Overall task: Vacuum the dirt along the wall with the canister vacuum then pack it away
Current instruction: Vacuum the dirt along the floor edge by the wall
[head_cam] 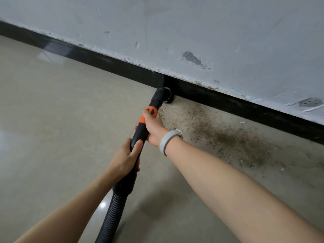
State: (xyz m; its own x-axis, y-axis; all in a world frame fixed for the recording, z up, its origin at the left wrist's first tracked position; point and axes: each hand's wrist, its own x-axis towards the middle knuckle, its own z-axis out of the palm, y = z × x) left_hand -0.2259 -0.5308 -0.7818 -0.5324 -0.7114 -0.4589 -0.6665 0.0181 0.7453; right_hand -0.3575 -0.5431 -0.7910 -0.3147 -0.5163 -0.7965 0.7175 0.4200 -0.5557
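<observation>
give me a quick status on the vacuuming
Left hand and right hand both grip the wand. Nozzle at the baseboard. Dirt remains to its right. Nothing blocking.

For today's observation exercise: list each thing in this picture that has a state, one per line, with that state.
Black vacuum wand with orange collar: gripped by both hands, nozzle at the black skirting.
Left hand: curled round the wand's lower end.
Right hand: curled round the wand near the collar.
Brown dirt patch: on the floor, right of the nozzle.
Black ribbed hose: attached to the wand.
</observation>
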